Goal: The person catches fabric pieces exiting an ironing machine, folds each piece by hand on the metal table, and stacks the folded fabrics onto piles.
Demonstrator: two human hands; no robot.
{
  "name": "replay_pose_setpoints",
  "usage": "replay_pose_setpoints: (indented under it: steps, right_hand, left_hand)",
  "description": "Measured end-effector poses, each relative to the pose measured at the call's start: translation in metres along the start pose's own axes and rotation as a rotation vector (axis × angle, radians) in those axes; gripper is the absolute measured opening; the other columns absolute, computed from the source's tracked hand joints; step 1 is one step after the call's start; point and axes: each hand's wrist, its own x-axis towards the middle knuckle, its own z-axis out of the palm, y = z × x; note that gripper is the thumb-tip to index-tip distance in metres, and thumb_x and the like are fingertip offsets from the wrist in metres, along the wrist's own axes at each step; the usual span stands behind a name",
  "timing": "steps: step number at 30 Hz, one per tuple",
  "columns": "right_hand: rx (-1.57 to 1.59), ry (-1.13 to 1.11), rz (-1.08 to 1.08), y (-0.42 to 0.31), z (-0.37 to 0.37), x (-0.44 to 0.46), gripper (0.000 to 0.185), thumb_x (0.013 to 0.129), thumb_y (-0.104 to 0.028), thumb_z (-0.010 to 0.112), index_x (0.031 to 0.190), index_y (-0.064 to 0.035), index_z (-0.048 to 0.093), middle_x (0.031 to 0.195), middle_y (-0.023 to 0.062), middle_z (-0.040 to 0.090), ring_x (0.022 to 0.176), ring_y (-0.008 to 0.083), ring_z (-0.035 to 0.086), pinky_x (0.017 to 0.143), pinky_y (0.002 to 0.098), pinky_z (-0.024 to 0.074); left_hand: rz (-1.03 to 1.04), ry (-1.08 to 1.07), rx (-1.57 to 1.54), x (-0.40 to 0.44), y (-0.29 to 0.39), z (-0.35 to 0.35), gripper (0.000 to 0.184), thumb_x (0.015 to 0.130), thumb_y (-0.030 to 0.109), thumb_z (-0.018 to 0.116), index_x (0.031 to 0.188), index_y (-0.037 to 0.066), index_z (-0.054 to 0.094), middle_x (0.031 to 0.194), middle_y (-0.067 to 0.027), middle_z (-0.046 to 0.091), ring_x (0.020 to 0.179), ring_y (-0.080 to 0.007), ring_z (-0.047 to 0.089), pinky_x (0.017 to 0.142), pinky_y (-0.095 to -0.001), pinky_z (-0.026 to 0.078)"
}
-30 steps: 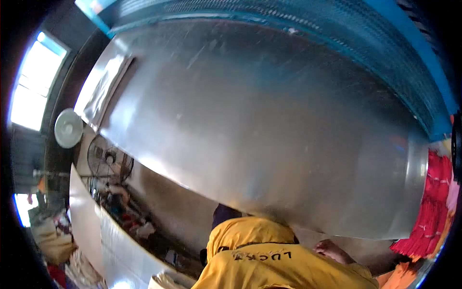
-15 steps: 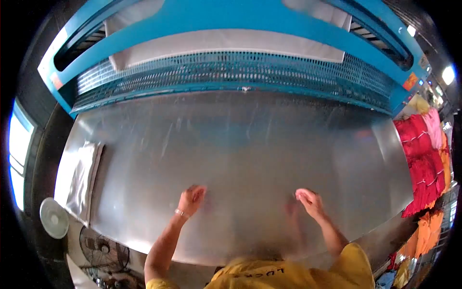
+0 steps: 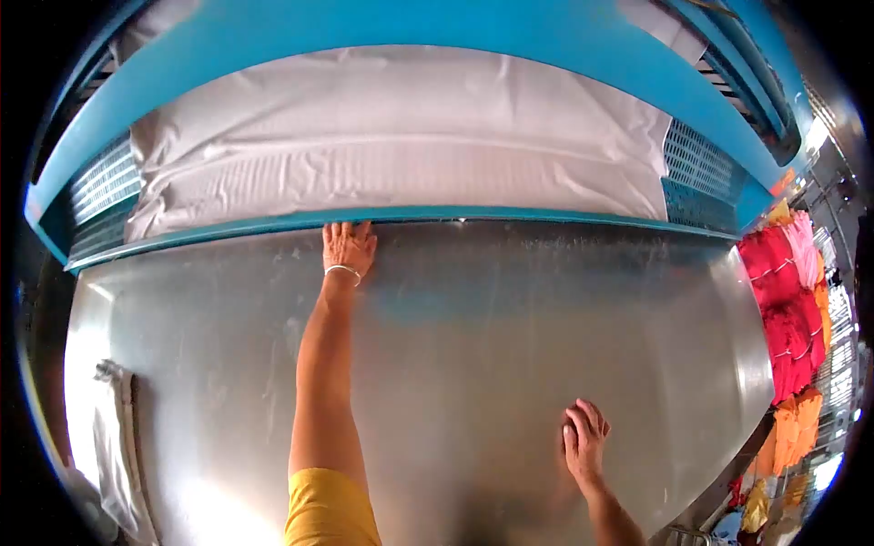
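Note:
A wide white cloth (image 3: pixel 401 155) lies across the slatted feed of a blue machine, wrinkled along its lower part. My left hand (image 3: pixel 348 247) is stretched forward, palm down, a light band round its wrist. Its fingers are extended and reach the blue front rail (image 3: pixel 510 215), just below the cloth's near edge. It grips nothing. Over the right half of the metal table (image 3: pixel 455 364), my right hand (image 3: pixel 584 437) is loosely closed, fingers curled in, with nothing visible in it.
A folded whitish cloth (image 3: pixel 118 446) rests at the table's left side. Beyond the right edge are red bundles (image 3: pixel 787 318) tied with white cord, and orange cloth (image 3: pixel 797 428). The blue machine's curved hood (image 3: pixel 419 23) spans the back.
My left hand has reached forward to the rail and its fingers have straightened. More white cloth now covers the slatted feed, down to the rail. The view has moved closer to the machine.

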Motion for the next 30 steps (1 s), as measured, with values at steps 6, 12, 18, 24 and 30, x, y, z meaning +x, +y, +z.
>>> replay_pose_setpoints:
  steps: [6,12,18,24,30]
  right_hand:
    - [-0.023,-0.022,0.022,0.002,0.001,0.003,0.026,0.08,-0.012,0.053,0.105,-0.0088,0.055,0.124,0.0074,0.045,0.115,0.0282,0.041,0.093,0.0443,0.0287]
    - [-0.025,0.023,0.025,-0.002,0.004,-0.001,0.023,0.081,-0.013,0.053,0.104,-0.0099,0.056,0.123,0.0052,0.046,0.113,0.0267,0.043,0.092,0.0434,0.0294]
    - [0.165,0.076,0.089,0.001,0.004,-0.005,0.022,0.082,-0.016,0.056,0.103,-0.008,0.057,0.116,0.0059,0.052,0.108,0.0274,0.047,0.09,0.0407,0.0345]
    - [1.457,0.108,0.689,-0.001,-0.001,0.033,0.037,0.087,-0.025,0.054,0.111,0.0028,0.049,0.098,0.0165,0.058,0.08,0.0248,0.063,0.06,0.0335,0.0533]
    - [1.518,0.093,0.872,0.06,0.045,0.096,0.037,0.084,-0.039,0.055,0.096,-0.0032,0.053,0.068,0.0103,0.059,0.048,0.0182,0.058,0.035,0.0277,0.0434]
  left_hand:
    - [0.138,0.166,-0.042,0.012,-0.009,0.031,0.024,0.08,0.016,0.05,0.098,0.002,0.057,0.11,-0.0106,0.053,0.101,-0.0301,0.049,0.092,-0.0446,0.033]
    - [0.169,0.081,-0.215,-0.043,0.001,-0.018,0.023,0.068,0.006,0.053,0.09,0.002,0.058,0.093,-0.0102,0.055,0.089,-0.0288,0.051,0.083,-0.0402,0.038]
    - [0.356,-0.123,-0.613,-0.242,0.053,-0.153,0.025,0.065,-0.001,0.058,0.09,0.004,0.059,0.093,-0.0107,0.055,0.083,-0.0298,0.053,0.073,-0.0393,0.045]
    - [-0.207,-0.159,-0.571,-0.384,-0.005,-0.262,0.029,0.066,0.001,0.05,0.095,0.004,0.054,0.082,-0.0128,0.056,0.068,-0.0285,0.057,0.062,-0.0347,0.049]
    - [0.005,-0.451,-0.177,-0.391,-0.067,-0.301,0.026,0.069,0.006,0.054,0.095,0.007,0.059,0.094,-0.015,0.057,0.09,-0.0344,0.054,0.077,-0.042,0.046]
